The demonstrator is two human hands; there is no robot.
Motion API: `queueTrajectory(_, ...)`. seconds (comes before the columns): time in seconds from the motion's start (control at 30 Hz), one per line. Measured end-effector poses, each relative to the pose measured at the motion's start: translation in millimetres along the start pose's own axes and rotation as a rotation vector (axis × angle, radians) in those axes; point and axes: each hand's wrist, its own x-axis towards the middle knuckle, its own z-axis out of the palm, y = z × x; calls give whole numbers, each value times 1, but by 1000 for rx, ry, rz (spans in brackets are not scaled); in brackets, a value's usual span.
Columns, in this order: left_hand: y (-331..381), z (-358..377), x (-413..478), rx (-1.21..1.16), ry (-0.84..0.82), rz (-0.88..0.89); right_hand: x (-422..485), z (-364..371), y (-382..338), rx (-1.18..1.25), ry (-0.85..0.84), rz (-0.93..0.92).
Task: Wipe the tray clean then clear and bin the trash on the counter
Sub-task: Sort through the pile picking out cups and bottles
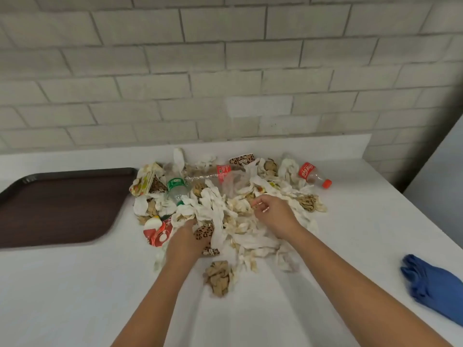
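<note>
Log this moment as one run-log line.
step: clearing trash pile | left hand: fingers buried in pile | right hand: pinching tissue atop pile | tray: left of pile | blue gloves: counter, right edge

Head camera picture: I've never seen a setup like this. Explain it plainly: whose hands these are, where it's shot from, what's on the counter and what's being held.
There is no machine here. A person wears one wide-angle camera on the head, looking forward and down, so the two bare arms coming in from below are their own. The left hand and the right hand both reach into a trash pile on the white counter. The pile holds crumpled napkins, a Coca-Cola bottle, a green-label bottle and a leopard-print paper cup. The fingers of both hands are sunk among the napkins, so I cannot tell whether either hand really grips anything. A dark brown tray lies left of the pile. Blue gloves lie near the right edge. A brick wall stands behind.
</note>
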Motion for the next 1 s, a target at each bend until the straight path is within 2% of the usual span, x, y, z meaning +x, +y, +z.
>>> queueTrajectory(0.1, 2, 0, 5, -67, -31, 28, 39, -1, 10, -346, 107, 67)
queueTrajectory(0.2, -1, -4, 11, -149, -27, 76, 65, 0, 37, -615, 82, 70)
queueTrajectory(0.4, -4, -24, 21, -288, 59, 112, 79, 3, 64, -727, -4, 7)
queueTrajectory(0.57, 9, -37, 26, -340, 141, 196, 87, -4, 59, -815, 32, -24)
queueTrajectory(0.67, 18, -41, 23, -397, 131, 206, 84, -6, 53, -857, 69, -101)
queueTrajectory(0.83, 24, -42, 15, -481, 144, 187, 70, -10, 64, -706, 269, -259)
queueTrajectory(0.93, 32, -40, 4, -579, 158, 182, 58, -19, 65, -397, 447, -254)
queueTrajectory(1.0, 44, -38, -6, -648, 160, 170, 44, -26, 57, -158, 497, -214)
